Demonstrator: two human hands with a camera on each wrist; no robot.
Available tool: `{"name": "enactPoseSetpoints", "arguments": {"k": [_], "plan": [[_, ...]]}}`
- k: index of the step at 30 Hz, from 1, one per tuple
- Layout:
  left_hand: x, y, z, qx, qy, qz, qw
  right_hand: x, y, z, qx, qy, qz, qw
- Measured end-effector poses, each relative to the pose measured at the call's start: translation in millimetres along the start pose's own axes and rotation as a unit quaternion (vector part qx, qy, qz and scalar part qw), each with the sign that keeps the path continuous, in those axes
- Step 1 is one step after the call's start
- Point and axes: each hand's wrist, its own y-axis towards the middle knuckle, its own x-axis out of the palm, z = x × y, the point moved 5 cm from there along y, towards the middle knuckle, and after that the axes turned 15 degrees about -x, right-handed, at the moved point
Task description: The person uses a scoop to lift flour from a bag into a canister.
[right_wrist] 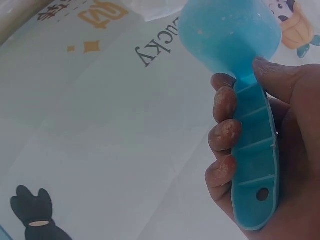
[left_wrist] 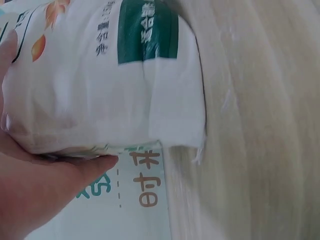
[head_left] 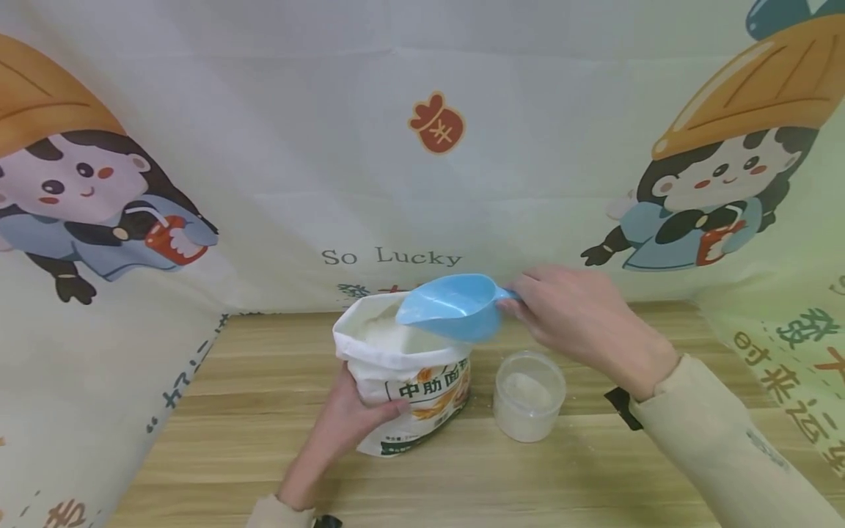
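My right hand [head_left: 574, 315] grips the handle of a blue plastic scoop [head_left: 455, 301], its fingers curled round the ribbed handle [right_wrist: 255, 155] in the right wrist view. The scoop's tip hangs over the mouth of a white flour bag [head_left: 396, 359], whose rim is folded outward. White flour [head_left: 383, 334] shows inside the bag. Low on the bag, my left hand [head_left: 359, 411] holds its side, thumb across the printed front. In the left wrist view the bag [left_wrist: 100, 100] lies between thumb and fingers. A small amount of powder may coat the scoop; its bowl is only partly seen.
Right of the bag stands a clear round tub [head_left: 529, 400] with white powder in it. The wooden table [head_left: 475, 484] ends at a printed cloth backdrop [head_left: 541, 161] behind and on both sides. A black strap [head_left: 623, 408] shows by the right sleeve.
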Motion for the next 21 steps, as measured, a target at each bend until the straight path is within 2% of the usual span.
{"name": "enactPoseSetpoints", "arguments": {"k": [5,10,16,21], "plan": [[2.7,1.6,-1.4,-0.008,-0.008,-0.003,0.9999,-5.8,10.9,-4.1,-0.016,-0.005,-0.016,0.9997],[2.8,1.7,-1.3,-0.005,-0.007,-0.005,1.0,-8.6,21.5,-10.7,-0.023,0.002,-0.06,0.9979],[2.0,0.6,-2.0,-0.017,0.01,0.01,0.9998,-9.0,33.1,-15.9,-0.017,0.006,-0.114,0.9934],[2.2,0.4,-2.4,-0.025,0.02,0.015,0.9994,-9.4,43.3,-19.9,-0.023,0.002,-0.135,0.9906]]}}
